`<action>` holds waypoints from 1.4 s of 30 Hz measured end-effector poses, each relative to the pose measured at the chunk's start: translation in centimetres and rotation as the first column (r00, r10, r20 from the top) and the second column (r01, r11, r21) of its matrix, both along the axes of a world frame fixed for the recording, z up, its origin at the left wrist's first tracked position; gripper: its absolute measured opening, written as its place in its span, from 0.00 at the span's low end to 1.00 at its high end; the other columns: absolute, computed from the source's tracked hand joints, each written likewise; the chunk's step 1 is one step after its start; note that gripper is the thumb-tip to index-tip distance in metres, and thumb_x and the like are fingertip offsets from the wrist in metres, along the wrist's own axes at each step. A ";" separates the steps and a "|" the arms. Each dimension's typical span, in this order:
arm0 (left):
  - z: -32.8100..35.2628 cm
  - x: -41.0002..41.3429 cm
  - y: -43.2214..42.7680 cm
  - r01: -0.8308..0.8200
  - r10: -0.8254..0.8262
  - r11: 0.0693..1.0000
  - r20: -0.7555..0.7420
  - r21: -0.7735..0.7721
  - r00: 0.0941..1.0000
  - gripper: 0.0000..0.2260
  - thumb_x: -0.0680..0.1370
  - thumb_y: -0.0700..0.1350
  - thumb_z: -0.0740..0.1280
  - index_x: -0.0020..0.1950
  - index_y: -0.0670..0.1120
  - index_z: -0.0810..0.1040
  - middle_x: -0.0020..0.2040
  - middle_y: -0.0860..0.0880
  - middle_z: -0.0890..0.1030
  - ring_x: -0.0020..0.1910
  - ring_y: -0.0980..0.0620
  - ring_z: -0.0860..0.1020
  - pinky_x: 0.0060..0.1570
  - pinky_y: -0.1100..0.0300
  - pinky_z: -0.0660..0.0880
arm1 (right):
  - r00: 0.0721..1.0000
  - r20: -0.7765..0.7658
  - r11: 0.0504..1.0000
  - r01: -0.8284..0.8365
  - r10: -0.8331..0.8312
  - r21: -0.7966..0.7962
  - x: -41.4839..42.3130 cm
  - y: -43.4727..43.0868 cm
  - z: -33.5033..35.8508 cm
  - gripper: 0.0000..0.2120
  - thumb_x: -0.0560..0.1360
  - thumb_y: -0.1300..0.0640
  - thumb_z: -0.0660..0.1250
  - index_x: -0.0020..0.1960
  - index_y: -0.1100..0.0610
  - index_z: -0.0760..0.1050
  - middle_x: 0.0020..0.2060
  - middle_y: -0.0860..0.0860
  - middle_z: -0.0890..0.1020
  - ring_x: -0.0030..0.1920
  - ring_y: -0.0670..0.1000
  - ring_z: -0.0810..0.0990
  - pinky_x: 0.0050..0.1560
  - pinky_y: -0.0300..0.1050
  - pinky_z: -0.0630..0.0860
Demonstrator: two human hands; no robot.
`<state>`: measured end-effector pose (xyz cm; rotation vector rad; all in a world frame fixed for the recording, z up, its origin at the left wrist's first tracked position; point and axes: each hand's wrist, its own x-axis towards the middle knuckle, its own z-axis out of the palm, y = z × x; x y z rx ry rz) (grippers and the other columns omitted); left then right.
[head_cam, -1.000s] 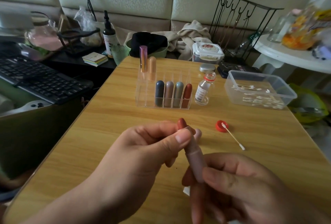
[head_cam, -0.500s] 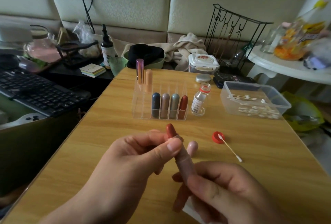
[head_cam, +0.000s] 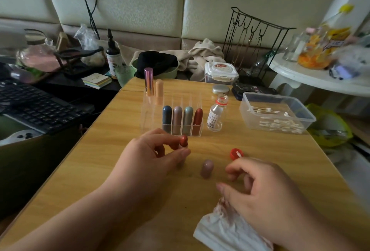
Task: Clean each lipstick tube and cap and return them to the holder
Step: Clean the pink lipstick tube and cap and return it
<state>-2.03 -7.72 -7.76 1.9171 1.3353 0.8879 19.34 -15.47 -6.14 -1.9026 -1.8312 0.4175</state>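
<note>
On the worktop [head_cam: 96, 150] near the holder [head_cam: 149, 116], the left hand [head_cam: 152, 156] has a pinching grip on the open lipstick tube [head_cam: 183, 143], upright, its cap [head_cam: 207, 168] standing beside; the right hand [head_cam: 268, 192], its grip impossible to tell by the cotton swab [head_cam: 238, 153], should wipe gently, sparing the red tip.

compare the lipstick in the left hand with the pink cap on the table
The lipstick is held in the left hand; the pink cap stands alone on the table. The lipstick shows an exposed red bullet; the pink cap is a plain rounded shell. Both point upward.
</note>
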 end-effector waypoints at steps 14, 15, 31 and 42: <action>-0.5 0.1 0.0 -0.040 0.040 0.998 0.018 0.043 0.999 0.10 0.70 0.53 0.75 0.49 0.63 0.79 0.43 0.66 0.78 0.43 0.64 0.75 0.41 0.73 0.72 | 0.996 -0.074 0.991 -0.035 0.045 0.133 -1.1 2.0 -2.6 0.15 0.71 0.49 0.75 0.56 0.41 0.77 0.45 0.35 0.76 0.51 0.36 0.73 0.46 0.25 0.68; -0.7 0.1 0.0 -0.050 0.049 0.998 0.013 0.041 0.999 0.11 0.70 0.52 0.76 0.49 0.62 0.79 0.42 0.64 0.78 0.43 0.64 0.75 0.41 0.73 0.72 | 0.996 -0.078 0.990 -0.034 0.045 0.137 -1.2 2.0 -2.6 0.14 0.71 0.50 0.75 0.55 0.41 0.77 0.45 0.35 0.77 0.51 0.37 0.74 0.46 0.25 0.68; -0.9 0.3 -0.3 -0.069 0.071 0.997 -0.046 0.040 0.996 0.20 0.70 0.48 0.78 0.57 0.63 0.76 0.42 0.60 0.79 0.41 0.62 0.76 0.38 0.73 0.73 | 0.938 -0.341 0.986 0.000 0.057 0.166 -1.8 1.3 -2.2 0.20 0.73 0.55 0.74 0.63 0.44 0.74 0.47 0.37 0.83 0.49 0.40 0.81 0.49 0.36 0.78; 1.3 -2.3 -5.0 -0.084 0.081 0.996 0.095 0.038 0.992 0.14 0.71 0.66 0.68 0.43 0.57 0.80 0.39 0.54 0.81 0.36 0.54 0.79 0.32 0.57 0.79 | 0.436 -0.900 0.992 -0.125 0.028 -0.030 -1.6 -0.3 1.1 0.21 0.70 0.62 0.76 0.60 0.60 0.73 0.43 0.58 0.87 0.45 0.54 0.86 0.41 0.41 0.81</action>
